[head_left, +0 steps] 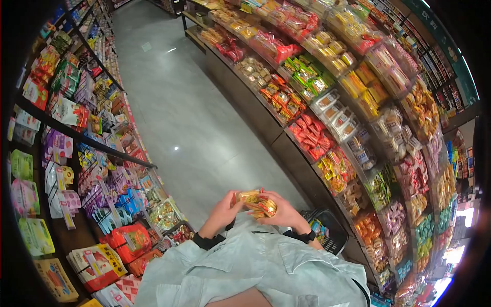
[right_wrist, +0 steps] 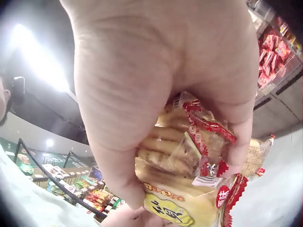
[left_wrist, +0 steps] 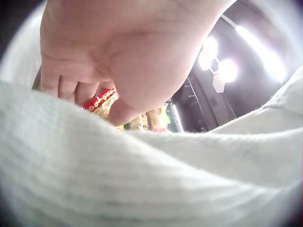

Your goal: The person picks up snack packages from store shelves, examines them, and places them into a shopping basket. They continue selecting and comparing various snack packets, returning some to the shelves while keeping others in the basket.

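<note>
In the head view both hands meet in front of the body over packaged snacks. My right hand [head_left: 287,212] grips several clear-wrapped snack packets [head_left: 265,207]. The right wrist view shows its thumb and fingers around the packets; a yellow label marks the front packet [right_wrist: 182,203], and red-edged wrappers [right_wrist: 203,127] lie behind it. My left hand [head_left: 223,214] pinches a golden packet [head_left: 249,196] beside them. In the left wrist view, the left fingers curl at a red-edged wrapper [left_wrist: 100,100], while pale cloth [left_wrist: 118,165] hides much of the scene.
A dark shopping basket [head_left: 337,239] holding colourful packs stands by the right thigh. Tiered bins of wrapped snacks [head_left: 312,133] line the right side. Hanging and stacked packets [head_left: 97,266] fill the left shelves. Grey floor [head_left: 179,117] runs ahead between them.
</note>
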`<move>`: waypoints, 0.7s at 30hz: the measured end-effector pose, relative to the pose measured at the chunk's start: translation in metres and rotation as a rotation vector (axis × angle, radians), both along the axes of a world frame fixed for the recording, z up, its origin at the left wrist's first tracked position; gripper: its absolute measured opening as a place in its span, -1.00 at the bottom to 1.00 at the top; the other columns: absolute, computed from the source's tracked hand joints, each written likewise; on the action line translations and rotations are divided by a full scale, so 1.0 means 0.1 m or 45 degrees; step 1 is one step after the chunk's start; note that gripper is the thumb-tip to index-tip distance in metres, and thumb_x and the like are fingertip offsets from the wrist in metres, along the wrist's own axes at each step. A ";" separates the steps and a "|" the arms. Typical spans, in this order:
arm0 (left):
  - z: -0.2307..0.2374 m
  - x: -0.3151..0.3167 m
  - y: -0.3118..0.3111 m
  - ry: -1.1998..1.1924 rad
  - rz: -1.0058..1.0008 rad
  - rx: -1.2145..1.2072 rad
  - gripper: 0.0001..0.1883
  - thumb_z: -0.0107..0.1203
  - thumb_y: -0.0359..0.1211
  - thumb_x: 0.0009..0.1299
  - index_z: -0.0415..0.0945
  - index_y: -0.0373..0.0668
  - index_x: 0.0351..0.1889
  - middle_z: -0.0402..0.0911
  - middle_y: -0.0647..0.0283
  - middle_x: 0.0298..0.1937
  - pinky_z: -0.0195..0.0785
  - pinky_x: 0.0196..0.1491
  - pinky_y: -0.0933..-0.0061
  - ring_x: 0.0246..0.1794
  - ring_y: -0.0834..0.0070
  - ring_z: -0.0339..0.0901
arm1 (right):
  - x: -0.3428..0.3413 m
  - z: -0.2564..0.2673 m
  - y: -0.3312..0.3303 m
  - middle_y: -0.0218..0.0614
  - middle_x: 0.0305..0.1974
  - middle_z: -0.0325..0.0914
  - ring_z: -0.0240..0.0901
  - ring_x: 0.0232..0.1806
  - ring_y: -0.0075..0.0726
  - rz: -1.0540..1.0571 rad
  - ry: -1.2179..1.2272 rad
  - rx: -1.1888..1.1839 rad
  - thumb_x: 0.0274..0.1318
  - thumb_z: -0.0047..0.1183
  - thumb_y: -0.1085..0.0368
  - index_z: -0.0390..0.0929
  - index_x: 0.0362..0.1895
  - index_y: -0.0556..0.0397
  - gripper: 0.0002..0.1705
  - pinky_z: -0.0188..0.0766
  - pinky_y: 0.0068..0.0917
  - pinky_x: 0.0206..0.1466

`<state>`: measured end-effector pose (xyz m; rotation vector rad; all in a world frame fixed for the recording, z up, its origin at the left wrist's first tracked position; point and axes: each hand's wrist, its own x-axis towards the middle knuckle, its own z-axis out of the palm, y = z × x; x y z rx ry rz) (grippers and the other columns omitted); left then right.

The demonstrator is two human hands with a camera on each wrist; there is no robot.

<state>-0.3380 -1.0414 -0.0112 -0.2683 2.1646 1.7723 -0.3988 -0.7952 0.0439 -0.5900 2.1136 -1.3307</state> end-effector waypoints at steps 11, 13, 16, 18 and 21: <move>0.00 -1.47 -0.72 -0.059 0.309 -0.236 -0.61 0.19 -0.26 0.49 0.40 -0.19 0.19 0.71 0.11 -0.14 0.53 -0.06 0.35 -0.16 0.37 0.70 | -2.01 -0.23 -0.94 -0.08 0.26 0.46 0.42 0.32 -0.03 0.263 0.005 -0.130 -0.16 0.50 0.17 0.42 0.32 0.08 -0.10 0.36 -0.22 0.38; 0.13 -1.84 -0.83 -0.081 0.345 -0.316 -0.62 0.19 -0.28 0.49 0.41 -0.20 0.18 0.71 0.13 -0.14 0.52 -0.07 0.37 -0.17 0.40 0.69 | -2.48 -0.16 -1.08 -0.09 0.24 0.47 0.44 0.29 -0.05 0.277 -0.011 -0.203 -0.16 0.51 0.17 0.42 0.32 0.08 -0.10 0.37 -0.21 0.36; 0.23 -2.42 -0.89 -0.004 0.386 -0.348 -0.65 0.19 -0.28 0.50 0.41 -0.22 0.15 0.71 0.15 -0.16 0.51 -0.10 0.39 -0.20 0.44 0.67 | -3.05 -0.12 -1.20 -0.10 0.17 0.53 0.49 0.24 -0.06 0.215 0.049 -0.249 -0.16 0.51 0.16 0.44 0.28 0.08 -0.14 0.42 -0.24 0.30; 0.31 -2.74 -0.89 0.072 0.404 -0.296 -0.66 0.18 -0.28 0.50 0.42 -0.23 0.13 0.71 0.17 -0.17 0.50 -0.13 0.39 -0.22 0.46 0.66 | -3.38 -0.13 -1.27 -0.09 0.13 0.56 0.51 0.22 -0.04 0.203 0.053 -0.230 -0.16 0.51 0.14 0.45 0.26 0.07 -0.16 0.44 -0.24 0.28; 0.28 -3.19 -0.96 0.071 0.314 -0.334 -0.69 0.18 -0.28 0.51 0.44 -0.25 0.09 0.70 0.17 -0.21 0.48 -0.17 0.40 -0.26 0.47 0.65 | -3.69 -0.15 -1.25 -0.07 0.08 0.57 0.52 0.16 0.01 0.069 0.088 -0.144 -0.20 0.53 0.09 0.49 0.20 0.05 -0.18 0.45 -0.22 0.25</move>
